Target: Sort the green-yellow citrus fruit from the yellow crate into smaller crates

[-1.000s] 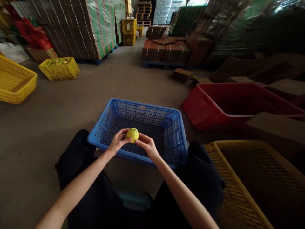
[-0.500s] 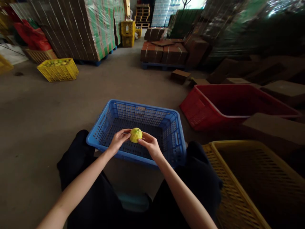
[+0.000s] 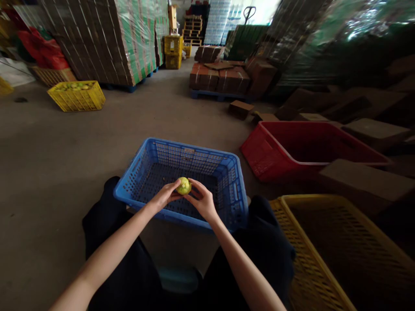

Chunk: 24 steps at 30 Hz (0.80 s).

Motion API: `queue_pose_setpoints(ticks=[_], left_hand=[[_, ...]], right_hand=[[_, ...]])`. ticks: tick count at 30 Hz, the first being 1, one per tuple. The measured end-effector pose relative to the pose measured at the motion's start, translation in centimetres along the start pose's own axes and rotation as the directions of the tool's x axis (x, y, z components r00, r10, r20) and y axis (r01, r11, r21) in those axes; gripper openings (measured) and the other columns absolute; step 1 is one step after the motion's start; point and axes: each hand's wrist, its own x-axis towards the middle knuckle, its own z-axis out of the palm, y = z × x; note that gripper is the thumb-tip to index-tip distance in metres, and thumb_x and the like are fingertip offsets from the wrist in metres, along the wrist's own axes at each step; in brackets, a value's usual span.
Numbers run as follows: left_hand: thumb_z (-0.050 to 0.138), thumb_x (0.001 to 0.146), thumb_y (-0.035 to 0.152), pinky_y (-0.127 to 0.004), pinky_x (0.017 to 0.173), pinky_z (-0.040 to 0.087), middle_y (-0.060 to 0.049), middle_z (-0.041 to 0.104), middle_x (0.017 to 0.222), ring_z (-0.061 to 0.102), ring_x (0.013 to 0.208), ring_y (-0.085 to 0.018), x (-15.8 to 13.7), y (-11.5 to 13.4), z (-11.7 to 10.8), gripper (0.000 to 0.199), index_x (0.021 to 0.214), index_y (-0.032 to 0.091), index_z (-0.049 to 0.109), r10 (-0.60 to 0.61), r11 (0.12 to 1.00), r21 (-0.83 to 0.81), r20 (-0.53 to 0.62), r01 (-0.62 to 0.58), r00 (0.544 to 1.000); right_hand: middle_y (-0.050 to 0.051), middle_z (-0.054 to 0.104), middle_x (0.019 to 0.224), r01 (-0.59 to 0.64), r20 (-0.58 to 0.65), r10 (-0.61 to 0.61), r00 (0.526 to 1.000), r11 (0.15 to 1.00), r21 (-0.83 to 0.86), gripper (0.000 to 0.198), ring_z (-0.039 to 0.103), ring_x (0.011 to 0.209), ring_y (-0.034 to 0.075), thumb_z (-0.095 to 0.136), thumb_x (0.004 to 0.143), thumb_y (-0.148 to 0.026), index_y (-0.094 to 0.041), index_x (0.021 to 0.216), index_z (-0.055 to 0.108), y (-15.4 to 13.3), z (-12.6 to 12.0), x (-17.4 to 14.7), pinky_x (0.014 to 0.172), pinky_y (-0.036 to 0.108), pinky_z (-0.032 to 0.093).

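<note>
Held up over the blue crate is a small round yellow-green fruit, its exact kind unclear. My left hand grips it from the left, thumb on its near upper side and fingers beneath. On the other side, my right hand has its fingertips curled against the fruit's right edge. The slatted crate stands between my knees, and its dark bottom shows around both hands.
At my right are a yellow crate and a red tub, with cardboard boxes beside them. A yellow crate of fruit sits far left. Wrapped pallet stacks and a loaded blue pallet stand further back.
The fruit has been turned between my hands and shows a greener side. My left fingers have shifted underneath it. The view has tilted slightly.
</note>
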Motion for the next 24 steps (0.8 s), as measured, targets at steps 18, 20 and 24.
queue_pose_setpoints(ticks=[18,20,24], left_hand=[[0.085,0.059,0.021,-0.035,0.098,0.046,-0.009,0.066,0.118,0.06,0.111,-0.026,-1.5,1.9,0.8,0.055,0.111,0.02,0.068,0.344,0.901,0.22,0.168,-0.375,0.924],[0.082,0.065,0.026,-0.036,0.099,0.045,-0.01,0.067,0.117,0.06,0.112,-0.026,-1.4,2.0,0.8,0.045,0.107,0.019,0.071,0.313,0.912,0.217,0.183,-0.348,0.932],[0.078,0.07,0.035,-0.035,0.097,0.045,-0.009,0.069,0.114,0.061,0.11,-0.025,-0.8,1.7,0.4,0.044,0.11,0.02,0.07,0.252,0.942,0.197,0.123,-0.273,0.96]], right_hand=[[0.008,0.072,0.072,-0.502,0.291,0.414,0.863,0.768,0.398,0.055,0.068,0.063,0.02,0.062,0.071,-0.069,-0.017,0.084,0.071,0.1,0.5,0.3,0.063,0.035,0.057],[0.009,0.073,0.076,-0.458,0.229,0.399,0.888,0.808,0.369,0.052,0.069,0.067,0.021,0.067,0.07,-0.065,-0.016,0.089,0.071,0.2,0.7,0.1,0.063,0.034,0.057],[0.008,0.073,0.089,-0.363,0.11,0.347,0.931,0.876,0.318,0.049,0.069,0.077,0.022,0.076,0.066,-0.054,-0.018,0.098,0.069,0.1,0.8,0.0,0.061,0.031,0.057]])
